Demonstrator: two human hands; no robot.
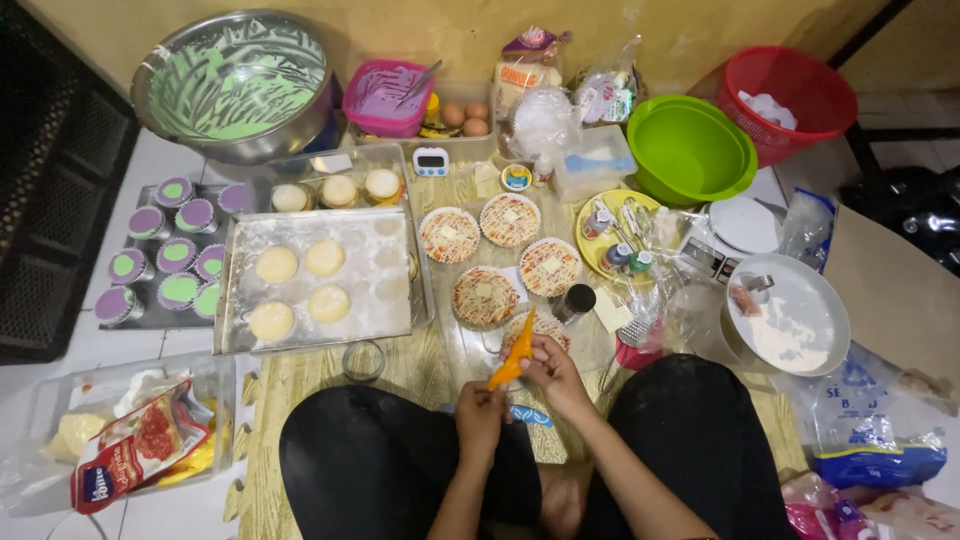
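Both my hands hold an orange piping bag (514, 358) over a small round pizza (533, 330) near my knees. My left hand (479, 417) pinches the bag's lower end. Higher up, my right hand (553, 373) grips it near the middle. The bag's tip points up toward the other topped mini pizzas (485, 295) on the wooden mat. Each of those has red sauce, white lines and a pale square in the middle.
A floured metal tray (380, 300) with round dough pieces lies left. Purple-and-green cups (177, 290) sit on a tray further left. A steel bowl (235, 85), pink tub (385, 100), green bowl (688, 148), red basket (790, 95) and white bowl (800, 325) ring the mat.
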